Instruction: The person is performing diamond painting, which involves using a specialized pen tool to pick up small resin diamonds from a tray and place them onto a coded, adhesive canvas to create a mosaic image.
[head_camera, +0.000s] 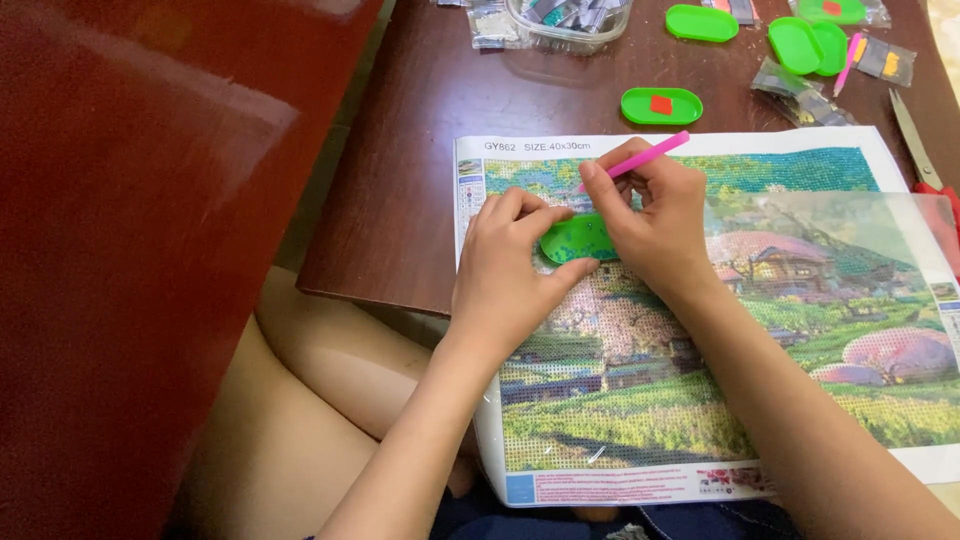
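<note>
A diamond-painting canvas (640, 400) with a landscape of houses and pink trees lies on the dark wooden table (420, 180) and hangs over its near edge. My left hand (510, 265) pinches a small green oval tray (575, 240) of beads between thumb and fingers, resting it on the canvas. My right hand (655, 215) grips a pink applicator pen (650, 155), its tip down near the canvas's upper left area, right above the tray. A clear film (850, 250) covers the canvas's right part.
Several green oval trays (661, 105) (702, 22) (808, 44) lie at the table's far side, with small bead bags (795, 90), a clear plastic box (570, 20), another pink pen (850, 60) and scissors (920, 150) at the right. A red-brown panel (130, 250) stands left.
</note>
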